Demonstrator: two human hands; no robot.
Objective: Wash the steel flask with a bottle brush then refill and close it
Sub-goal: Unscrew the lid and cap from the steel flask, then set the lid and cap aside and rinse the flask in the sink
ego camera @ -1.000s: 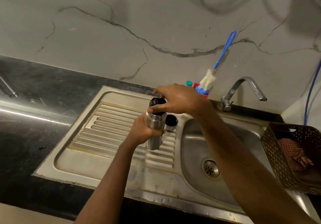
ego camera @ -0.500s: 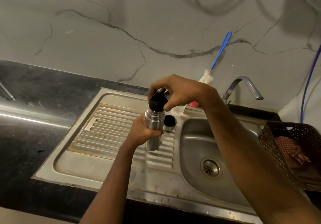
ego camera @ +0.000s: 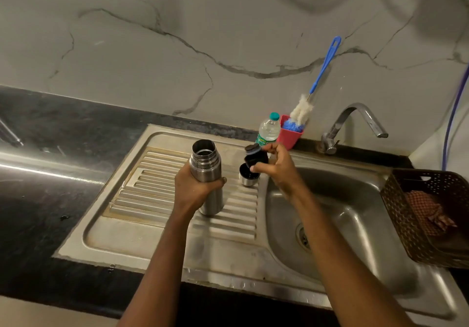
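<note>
Cylindrical steel flask [ego camera: 205, 169], mouth open, upright on ribbed drainboard of steel sink [ego camera: 152, 238]. Grip: left hand [ego camera: 195, 189] wrapped round mid-body; right hand [ego camera: 275, 166] pinches black stopper [ego camera: 255, 158] over sink. Likely rigid, slippery when wet: hold body, not threaded neck. Blue-handled bottle brush [ego camera: 323, 70] behind sink.

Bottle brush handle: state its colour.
The bottle brush handle is blue; head view shows it best.

The left hand [ego camera: 195, 189] is gripping the steel flask [ego camera: 205, 164] around its middle. The flask is standing upright on the drainboard [ego camera: 157, 194], mouth uncovered. At its 3 o'clock, the right hand [ego camera: 276, 169] is pinching the black stopper [ego camera: 255, 158] just above the steel cap [ego camera: 247, 178], which is sitting mouth-up. At 1 o'clock, the bottle brush [ego camera: 302, 109] is standing in a red cup [ego camera: 288, 136], beside a water bottle [ego camera: 267, 130].
</note>
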